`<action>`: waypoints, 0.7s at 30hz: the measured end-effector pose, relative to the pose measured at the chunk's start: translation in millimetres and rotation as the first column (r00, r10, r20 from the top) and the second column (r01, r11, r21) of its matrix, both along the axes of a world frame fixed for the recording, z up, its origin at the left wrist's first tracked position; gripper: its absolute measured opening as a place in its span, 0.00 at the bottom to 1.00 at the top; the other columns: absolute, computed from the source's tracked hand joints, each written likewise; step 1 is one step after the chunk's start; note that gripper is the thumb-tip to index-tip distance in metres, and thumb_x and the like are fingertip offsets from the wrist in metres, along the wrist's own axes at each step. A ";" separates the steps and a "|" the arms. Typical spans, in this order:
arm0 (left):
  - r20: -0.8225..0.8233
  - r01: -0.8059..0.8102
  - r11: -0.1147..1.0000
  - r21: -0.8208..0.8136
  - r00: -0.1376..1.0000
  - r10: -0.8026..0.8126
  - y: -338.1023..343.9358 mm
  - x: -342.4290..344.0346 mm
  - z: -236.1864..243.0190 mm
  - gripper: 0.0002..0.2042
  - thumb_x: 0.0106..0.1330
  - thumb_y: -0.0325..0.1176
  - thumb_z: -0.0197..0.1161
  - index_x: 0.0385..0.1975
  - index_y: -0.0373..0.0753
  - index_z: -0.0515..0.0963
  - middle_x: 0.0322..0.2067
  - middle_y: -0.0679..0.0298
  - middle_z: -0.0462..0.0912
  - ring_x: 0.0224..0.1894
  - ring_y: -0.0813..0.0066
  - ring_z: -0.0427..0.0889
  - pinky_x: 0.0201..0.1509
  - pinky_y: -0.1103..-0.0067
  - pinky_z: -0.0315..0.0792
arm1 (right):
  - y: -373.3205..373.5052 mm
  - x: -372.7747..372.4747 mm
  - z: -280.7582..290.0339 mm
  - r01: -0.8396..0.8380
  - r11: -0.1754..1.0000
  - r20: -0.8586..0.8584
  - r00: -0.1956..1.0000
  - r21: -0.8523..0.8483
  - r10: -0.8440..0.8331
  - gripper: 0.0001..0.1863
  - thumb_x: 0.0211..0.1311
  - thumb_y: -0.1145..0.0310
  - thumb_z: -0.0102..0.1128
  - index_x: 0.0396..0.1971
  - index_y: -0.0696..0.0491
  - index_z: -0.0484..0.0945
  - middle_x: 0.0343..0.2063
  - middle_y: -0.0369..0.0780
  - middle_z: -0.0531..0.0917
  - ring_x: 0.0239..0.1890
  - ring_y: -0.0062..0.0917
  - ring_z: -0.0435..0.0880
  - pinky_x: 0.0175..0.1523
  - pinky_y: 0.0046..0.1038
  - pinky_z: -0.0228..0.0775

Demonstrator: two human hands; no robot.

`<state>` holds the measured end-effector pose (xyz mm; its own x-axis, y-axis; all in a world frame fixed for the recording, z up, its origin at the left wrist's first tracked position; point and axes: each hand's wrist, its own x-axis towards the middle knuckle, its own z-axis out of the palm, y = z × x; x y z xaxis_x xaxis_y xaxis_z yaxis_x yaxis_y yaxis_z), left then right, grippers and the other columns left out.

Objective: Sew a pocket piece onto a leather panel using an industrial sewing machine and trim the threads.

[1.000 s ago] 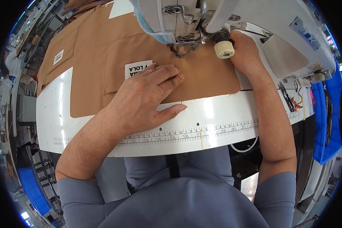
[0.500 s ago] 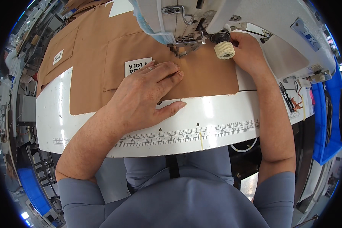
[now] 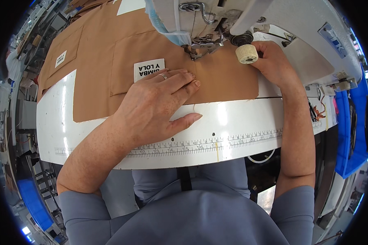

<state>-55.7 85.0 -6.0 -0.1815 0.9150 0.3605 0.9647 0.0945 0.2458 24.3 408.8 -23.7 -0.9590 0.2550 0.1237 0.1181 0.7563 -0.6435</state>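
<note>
A large brown fabric panel (image 3: 94, 61) lies flat under the presser foot (image 3: 194, 53) of a white sewing machine (image 3: 290, 24). My left hand (image 3: 155, 98) rests palm down on its near edge, fingers stretched toward the foot and thumb spread over the white tabletop. Just beyond these fingers, a white label (image 3: 149, 69) sits on a stitched pocket patch, partly covered by the hand. My right hand (image 3: 276, 63) is at the machine, right beside a cream ridged knob (image 3: 246, 54). Its fingertips are hidden behind the knob, so I cannot see whether they grip anything.
A printed ruler (image 3: 204, 145) runs along the front of the white table (image 3: 229, 118). Another label (image 3: 60, 59) is on the fabric's left part. A blue bin (image 3: 345, 139) stands at the right, near small tools (image 3: 315, 110). More brown fabric (image 3: 86, 5) is piled at the back left.
My left hand has drawn back slightly toward me, so more of the label shows. The view has shifted a little. My right hand stays beside the knob.
</note>
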 end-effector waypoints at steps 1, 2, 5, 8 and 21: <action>0.001 0.001 1.000 0.001 1.000 -0.001 0.0 0.0 0.5 0.25 0.59 0.41 0.76 0.53 0.32 0.84 0.53 0.53 0.85 0.58 0.53 0.85 0.65 0.63 0.79 | -0.6 0.0 -0.1 -0.003 0.999 -0.013 1.000 -0.046 0.003 0.27 0.60 0.50 0.74 0.18 0.60 0.77 0.14 0.39 0.73 0.20 0.23 0.66 0.29 0.32 0.60; 0.012 -0.003 1.000 -0.013 1.000 0.003 -0.1 -0.1 1.2 0.26 0.59 0.42 0.76 0.54 0.32 0.84 0.53 0.53 0.85 0.58 0.53 0.85 0.65 0.63 0.79 | -1.2 0.2 -0.1 -0.005 1.000 -0.006 1.000 -0.022 0.005 0.27 0.60 0.50 0.74 0.19 0.60 0.77 0.14 0.39 0.73 0.20 0.23 0.67 0.29 0.33 0.60; 0.019 -0.010 1.000 -0.026 1.000 0.011 0.0 -0.9 2.4 0.26 0.59 0.42 0.76 0.54 0.32 0.84 0.54 0.53 0.84 0.58 0.53 0.84 0.64 0.63 0.79 | -3.0 -0.6 -0.1 0.012 0.999 -0.018 1.000 -0.030 -0.012 0.26 0.60 0.50 0.74 0.20 0.61 0.79 0.15 0.40 0.74 0.21 0.24 0.69 0.29 0.33 0.62; 0.018 -0.016 0.999 -0.038 1.000 0.017 0.1 -2.0 2.7 0.26 0.59 0.43 0.76 0.54 0.32 0.84 0.55 0.54 0.84 0.59 0.54 0.84 0.63 0.64 0.80 | -3.5 -1.7 0.9 0.033 0.999 -0.013 0.999 0.002 -0.033 0.27 0.60 0.50 0.74 0.21 0.61 0.79 0.15 0.40 0.76 0.21 0.25 0.71 0.30 0.34 0.63; 0.038 -0.044 0.999 -0.031 0.998 0.045 2.5 -8.5 1.2 0.28 0.57 0.42 0.77 0.54 0.32 0.84 0.55 0.54 0.83 0.59 0.54 0.84 0.60 0.65 0.81 | -4.4 -6.8 0.5 0.071 0.995 -0.055 0.996 0.069 -0.067 0.27 0.60 0.46 0.73 0.23 0.60 0.82 0.19 0.43 0.81 0.23 0.30 0.77 0.33 0.35 0.67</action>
